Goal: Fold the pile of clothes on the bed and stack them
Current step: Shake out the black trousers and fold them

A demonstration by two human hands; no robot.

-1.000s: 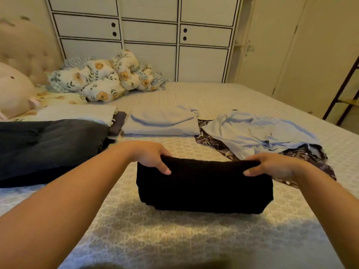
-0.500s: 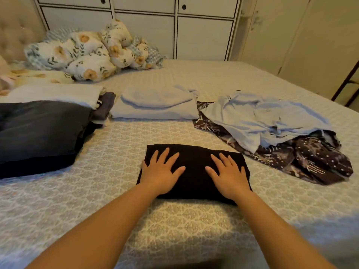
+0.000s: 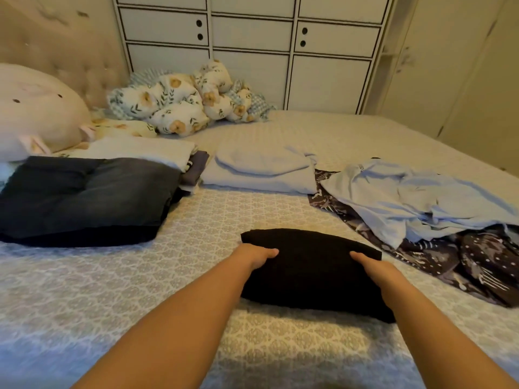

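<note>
Black folded garment hides both hands' fingers.

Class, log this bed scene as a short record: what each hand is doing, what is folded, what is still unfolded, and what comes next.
left hand: grips black garment's left side
right hand: grips its right side
black garment: folded, held by both hands
folded: jeans, white item, pale blue item
unfolded: blue shirt over patterned cloth
likely next: put black garment on a stack
</note>
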